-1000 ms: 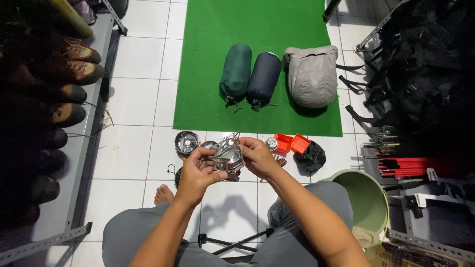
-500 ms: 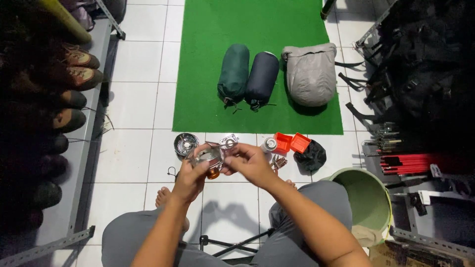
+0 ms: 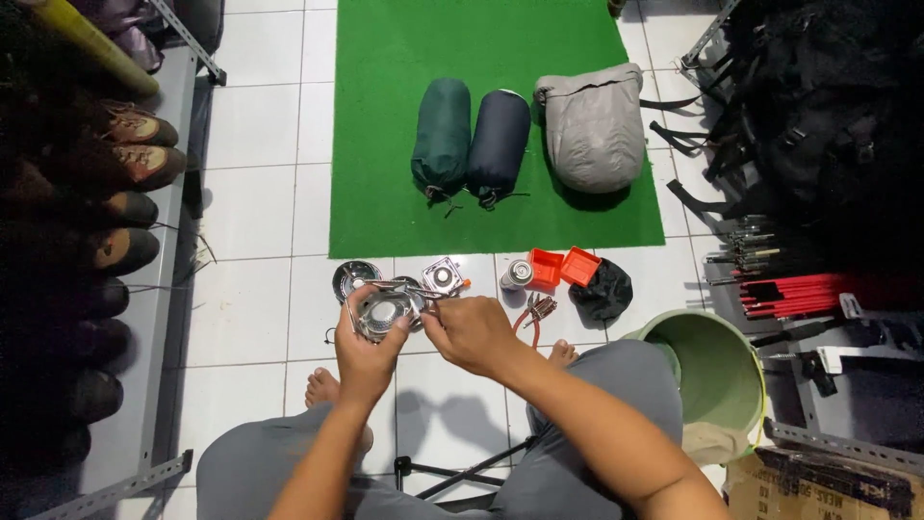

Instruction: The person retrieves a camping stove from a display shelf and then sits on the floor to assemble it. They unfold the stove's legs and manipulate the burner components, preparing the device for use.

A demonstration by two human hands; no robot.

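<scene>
My left hand (image 3: 369,339) is cupped under a small round metal camp-stove burner (image 3: 385,312), fingers curled up around its rim, so it sits held above the white tiled floor (image 3: 250,318) in front of my knees. My right hand (image 3: 469,332) is pinched narrow on a thin wire arm at the burner's right edge; I cannot tell exactly how many fingers are on it.

Just beyond the burner on the tiles: a second round metal burner (image 3: 355,278) to the left, and a squarish metal stove head with an orange knob (image 3: 444,275) to the right. Further right lies a small silver canister (image 3: 517,274), then two open orange plastic case halves (image 3: 562,267) side by side, touching a crumpled black pouch (image 3: 602,290). Red-handled pliers (image 3: 535,315) lie near my right wrist.

On the green mat (image 3: 385,144) behind: a dark green stuff sack (image 3: 442,138), a navy stuff sack (image 3: 499,143) touching it, and a bigger grey sack (image 3: 596,125) apart to the right.

A pale green bucket (image 3: 717,371) stands by my right knee. Cardboard box (image 3: 818,481) with dark print sits at lower right, print too small to make out. Shoes line the grey shelf (image 3: 135,164) at left.
</scene>
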